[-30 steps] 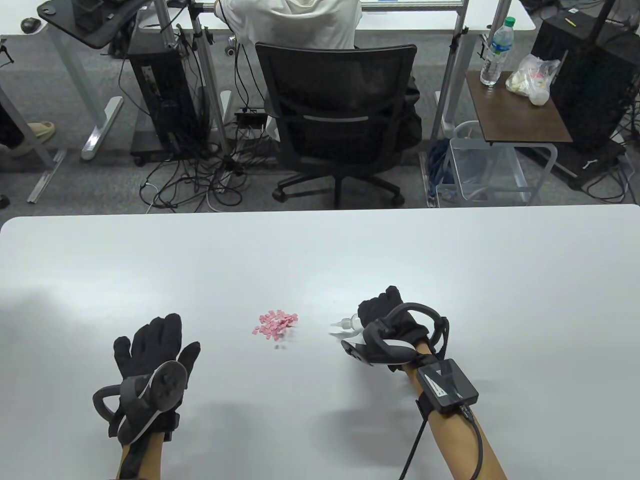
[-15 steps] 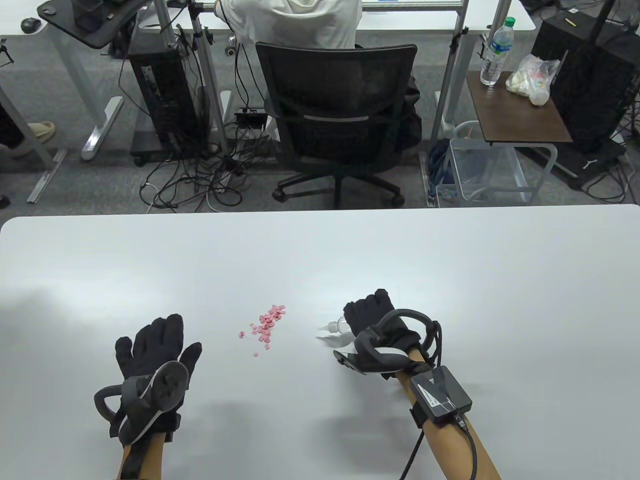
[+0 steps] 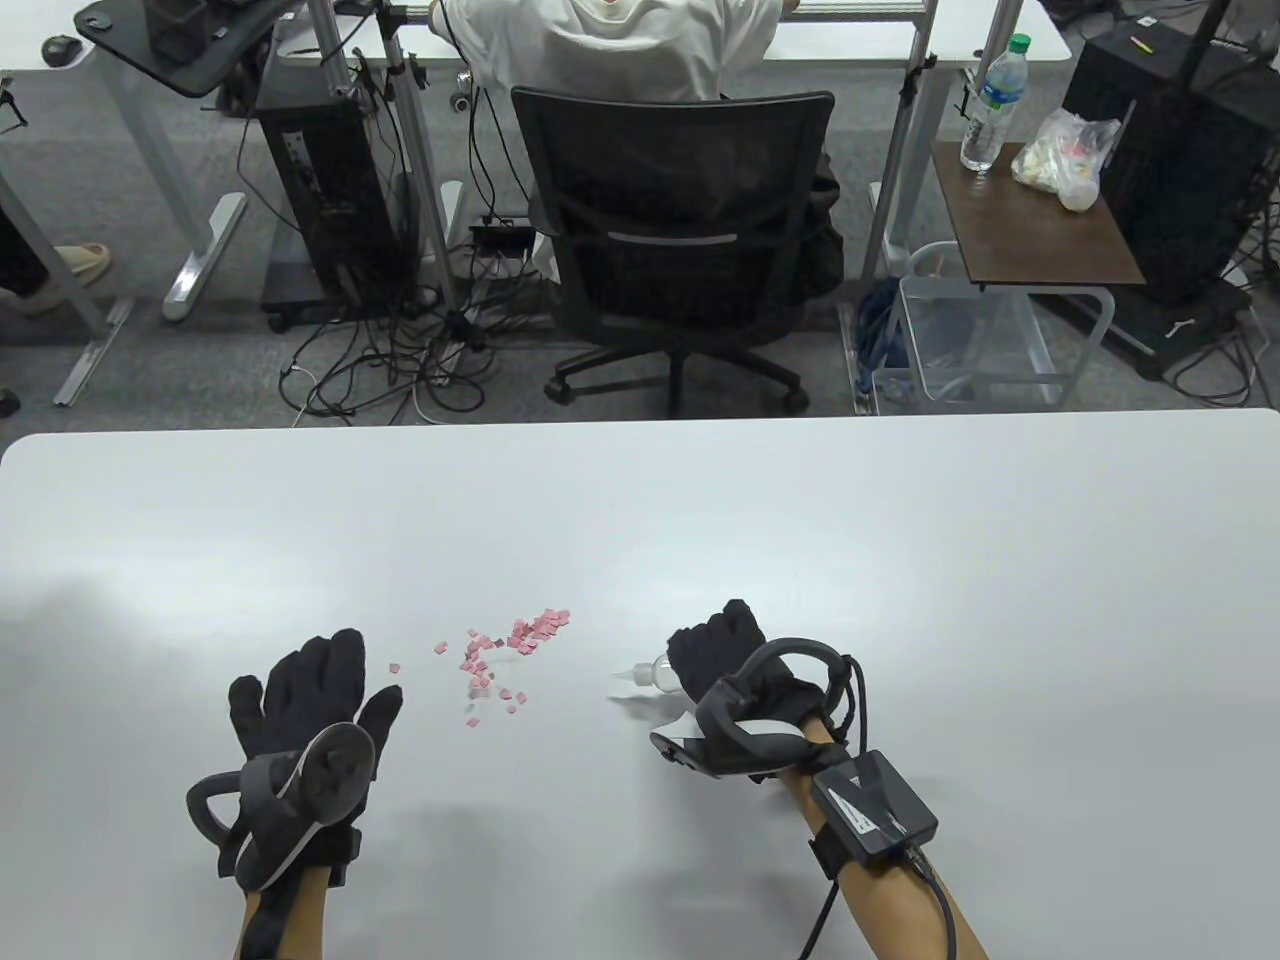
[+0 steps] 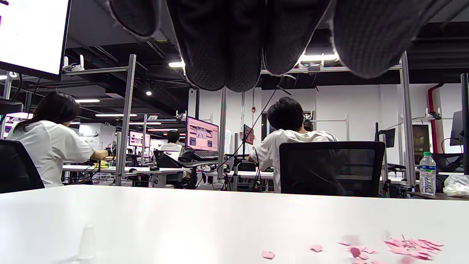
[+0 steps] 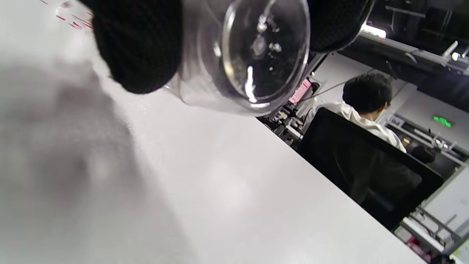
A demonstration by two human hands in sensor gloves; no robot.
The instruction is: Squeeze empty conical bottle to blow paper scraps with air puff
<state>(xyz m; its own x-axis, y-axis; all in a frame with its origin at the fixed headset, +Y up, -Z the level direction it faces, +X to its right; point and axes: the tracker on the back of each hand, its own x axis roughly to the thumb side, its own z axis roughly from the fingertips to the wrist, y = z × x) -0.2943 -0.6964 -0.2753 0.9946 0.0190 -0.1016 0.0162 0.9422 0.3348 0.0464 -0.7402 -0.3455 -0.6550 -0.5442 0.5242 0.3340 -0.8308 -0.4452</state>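
Note:
My right hand point(image 3: 722, 655) grips a clear conical bottle point(image 3: 645, 673) on its side just above the white table point(image 3: 900, 560), its nozzle pointing left at the pink paper scraps point(image 3: 505, 650). The scraps lie scattered in a loose trail from the nozzle side toward my left hand point(image 3: 310, 690). In the right wrist view the bottle's round clear base point(image 5: 256, 55) fills the top, held between my black gloved fingers point(image 5: 141, 47). My left hand rests flat and open on the table, holding nothing. The left wrist view shows scraps point(image 4: 403, 247) at the lower right, under my fingers point(image 4: 227, 40).
The table's far edge point(image 3: 640, 425) runs across the middle of the table view. Behind it stands a black office chair point(image 3: 675, 230) with a seated person, desks with cables, and a small side table point(image 3: 1030, 215) with a water bottle.
My right hand has moved left with the bottle. The compact pile of scraps has blown apart and spread leftward toward my left hand. My left hand has not moved.

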